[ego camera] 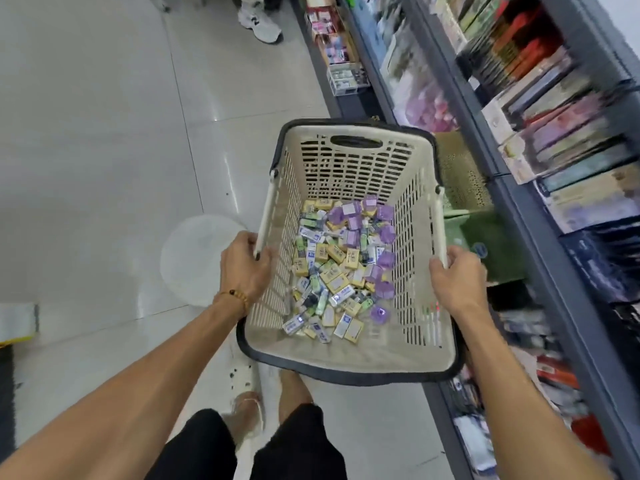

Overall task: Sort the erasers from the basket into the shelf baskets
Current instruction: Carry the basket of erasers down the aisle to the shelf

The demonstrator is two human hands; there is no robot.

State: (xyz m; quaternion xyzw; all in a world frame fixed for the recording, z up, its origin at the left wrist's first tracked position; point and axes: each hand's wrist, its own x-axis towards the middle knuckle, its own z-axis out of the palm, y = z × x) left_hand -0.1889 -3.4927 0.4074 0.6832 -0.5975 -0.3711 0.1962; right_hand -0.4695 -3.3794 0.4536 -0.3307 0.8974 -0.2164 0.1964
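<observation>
left hand (244, 263): curled round left rim of basket (349, 358), lower centre
erasers (341, 268): loose mixed pile on basket floor
right hand (457, 275): grips right rim
shelves (554, 168): right, blurred, maybe stationery
risk: basket tips, erasers spill

Bright even light; glare on floor (104, 140); shelves (554, 150) blurred, perhaps motion; wide-angle edge bending.
</observation>
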